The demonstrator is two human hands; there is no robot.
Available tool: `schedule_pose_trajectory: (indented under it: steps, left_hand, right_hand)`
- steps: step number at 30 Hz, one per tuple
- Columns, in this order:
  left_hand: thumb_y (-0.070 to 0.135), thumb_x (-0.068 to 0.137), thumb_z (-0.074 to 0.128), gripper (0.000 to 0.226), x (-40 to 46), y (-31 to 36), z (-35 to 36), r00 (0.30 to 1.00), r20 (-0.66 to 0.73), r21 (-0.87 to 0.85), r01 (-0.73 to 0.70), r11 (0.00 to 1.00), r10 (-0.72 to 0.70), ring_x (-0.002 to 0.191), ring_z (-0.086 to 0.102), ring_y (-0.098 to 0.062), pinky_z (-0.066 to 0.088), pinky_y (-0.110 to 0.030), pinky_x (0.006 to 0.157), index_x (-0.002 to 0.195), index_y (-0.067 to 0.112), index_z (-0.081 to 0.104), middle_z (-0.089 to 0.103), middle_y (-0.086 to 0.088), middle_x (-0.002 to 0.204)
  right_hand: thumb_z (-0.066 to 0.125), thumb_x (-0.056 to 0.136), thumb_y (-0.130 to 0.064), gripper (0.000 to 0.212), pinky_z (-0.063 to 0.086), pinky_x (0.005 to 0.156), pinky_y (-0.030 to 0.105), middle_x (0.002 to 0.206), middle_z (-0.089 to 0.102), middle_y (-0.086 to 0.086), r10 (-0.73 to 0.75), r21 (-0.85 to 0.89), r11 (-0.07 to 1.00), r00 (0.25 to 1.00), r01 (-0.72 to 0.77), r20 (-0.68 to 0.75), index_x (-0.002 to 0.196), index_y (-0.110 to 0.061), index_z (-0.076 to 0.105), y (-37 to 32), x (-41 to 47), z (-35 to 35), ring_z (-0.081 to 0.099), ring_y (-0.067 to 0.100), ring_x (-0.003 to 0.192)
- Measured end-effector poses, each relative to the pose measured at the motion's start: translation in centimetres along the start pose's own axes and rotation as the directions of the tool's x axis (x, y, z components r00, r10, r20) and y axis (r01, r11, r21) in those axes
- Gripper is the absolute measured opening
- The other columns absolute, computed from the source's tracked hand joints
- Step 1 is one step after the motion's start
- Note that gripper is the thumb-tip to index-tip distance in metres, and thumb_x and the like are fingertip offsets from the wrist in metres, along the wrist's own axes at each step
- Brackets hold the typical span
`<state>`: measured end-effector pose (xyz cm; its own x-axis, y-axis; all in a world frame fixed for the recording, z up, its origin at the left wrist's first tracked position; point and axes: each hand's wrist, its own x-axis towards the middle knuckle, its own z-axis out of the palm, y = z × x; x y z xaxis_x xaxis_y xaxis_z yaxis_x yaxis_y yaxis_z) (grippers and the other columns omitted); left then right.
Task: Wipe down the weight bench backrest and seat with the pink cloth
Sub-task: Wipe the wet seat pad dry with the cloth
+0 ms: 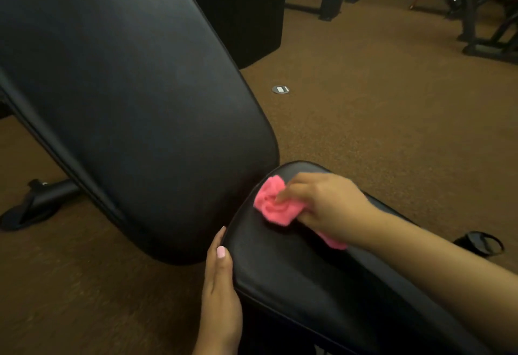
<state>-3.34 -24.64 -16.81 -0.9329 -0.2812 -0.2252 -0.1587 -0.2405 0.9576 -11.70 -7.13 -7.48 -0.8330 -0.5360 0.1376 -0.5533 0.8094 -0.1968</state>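
The black padded backrest [134,96] slopes up to the upper left and fills much of the view. Below it to the right lies the black seat pad [294,270]. My right hand [328,203] holds the bunched pink cloth [273,203] against the seat's far end, close to the gap under the backrest; a strip of cloth pokes out under the wrist. My left hand [220,293] rests along the seat's left edge, thumb on the pad's top and fingers hidden beneath the rim.
Brown carpet [378,130] surrounds the bench. A black frame foot [36,203] sits at the left. A round metal floor plate [280,89] lies beyond the backrest. Dark gym machines [476,18] stand at the upper right, and a small black object [480,244] lies on the floor at the right.
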Motion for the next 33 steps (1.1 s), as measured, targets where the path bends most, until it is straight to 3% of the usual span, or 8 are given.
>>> schedule_pose_trajectory:
  steps: [4, 8, 13, 19, 21, 25, 28, 33]
  left_hand:
    - [0.053, 0.095, 0.026, 0.050, -0.1, 0.0, -0.3, 0.995, 0.068, -0.093, 0.077, 0.993, -0.071, 0.113, 0.051, 0.009, 0.037, -0.014, 0.086, 0.134, 0.037, 0.052, 0.057, 0.020, 0.129]
    - [0.068, 0.080, 0.024, 0.070, -0.4, 0.1, -0.5, 0.985, 0.160, -0.266, 0.098, 0.959, -0.056, 0.123, 0.056, -0.004, 0.036, -0.029, 0.107, 0.130, 0.030, 0.055, 0.063, 0.011, 0.131]
    - [0.074, 0.072, 0.020, 0.085, -0.3, 0.4, -0.6, 0.969, 0.226, -0.328, 0.173, 0.929, -0.101, 0.117, 0.061, -0.011, 0.043, -0.026, 0.090, 0.135, 0.027, 0.052, 0.066, 0.005, 0.127]
    - [0.075, 0.072, 0.018, 0.090, -0.4, 0.4, -0.5, 0.967, 0.241, -0.319, 0.157, 0.934, -0.080, 0.126, 0.053, -0.009, 0.040, -0.025, 0.095, 0.141, 0.026, 0.047, 0.060, 0.008, 0.134]
    - [0.075, 0.074, 0.018, 0.087, -0.4, 0.4, -0.5, 0.968, 0.246, -0.331, 0.140, 0.933, -0.057, 0.121, 0.058, -0.010, 0.041, -0.028, 0.095, 0.136, 0.024, 0.052, 0.064, 0.005, 0.130]
    - [0.077, 0.073, 0.018, 0.089, -0.3, 0.0, -0.7, 0.981, 0.183, -0.294, 0.118, 0.948, -0.066, 0.120, 0.059, -0.018, 0.043, -0.034, 0.099, 0.136, 0.025, 0.052, 0.065, -0.001, 0.128]
    - [0.078, 0.071, 0.019, 0.091, -0.4, -0.1, -0.6, 0.977, 0.204, -0.316, 0.128, 0.940, -0.065, 0.129, 0.051, -0.015, 0.032, -0.037, 0.113, 0.141, 0.027, 0.047, 0.058, 0.003, 0.137]
    - [0.074, 0.076, 0.020, 0.089, -0.5, -0.1, -0.5, 0.974, 0.222, -0.336, 0.111, 0.935, -0.036, 0.128, 0.052, -0.013, 0.039, -0.028, 0.101, 0.144, 0.023, 0.043, 0.058, 0.004, 0.138]
  right_hand:
    - [0.058, 0.083, -0.031, 0.028, 0.047, 0.073, 0.035, 0.100, 0.060, 0.000, 0.043, -0.096, 0.994, 0.996, -0.050, -0.073, 0.111, -0.028, 0.063, -1.5, 3.1, 1.4, 0.059, 0.024, 0.094]
    - [0.063, 0.077, -0.028, 0.023, 0.045, 0.063, 0.035, 0.086, 0.060, 0.002, -0.137, -0.034, 0.990, 0.990, 0.136, -0.042, 0.099, -0.023, 0.068, -6.4, 1.5, 2.4, 0.060, 0.025, 0.077]
    - [0.053, 0.074, -0.036, 0.027, 0.046, 0.060, 0.026, 0.089, 0.061, -0.008, -0.133, 0.042, 0.991, 0.989, 0.130, 0.061, 0.099, -0.033, 0.065, -5.4, -4.1, 0.7, 0.060, 0.015, 0.075]
    - [0.065, 0.074, -0.027, 0.025, 0.046, 0.059, 0.033, 0.086, 0.060, 0.004, 0.100, -0.136, 0.984, 0.990, -0.113, -0.101, 0.098, -0.021, 0.067, -5.2, -0.5, 1.7, 0.062, 0.028, 0.075]
    - [0.072, 0.064, -0.026, 0.024, 0.043, 0.051, 0.030, 0.076, 0.059, 0.004, 0.038, -0.100, 0.994, 0.991, -0.051, -0.131, 0.087, -0.019, 0.067, -7.6, -0.6, 2.7, 0.060, 0.026, 0.063]
    - [0.061, 0.071, -0.034, 0.027, 0.044, 0.057, 0.028, 0.086, 0.061, -0.003, -0.092, -0.013, 0.996, 0.996, 0.092, -0.002, 0.096, -0.027, 0.065, -9.0, -5.7, 1.9, 0.060, 0.018, 0.070]
    - [0.050, 0.071, -0.038, 0.030, 0.046, 0.056, 0.024, 0.085, 0.062, -0.008, 0.004, -0.071, 0.997, 0.999, -0.007, -0.037, 0.096, -0.036, 0.066, -5.6, -7.8, 0.7, 0.062, 0.014, 0.070]
    - [0.063, 0.071, -0.033, 0.025, 0.049, 0.057, 0.033, 0.083, 0.062, 0.002, 0.226, -0.105, 0.965, 0.965, -0.241, -0.136, 0.094, -0.024, 0.068, -4.0, -4.3, 1.0, 0.063, 0.028, 0.071]
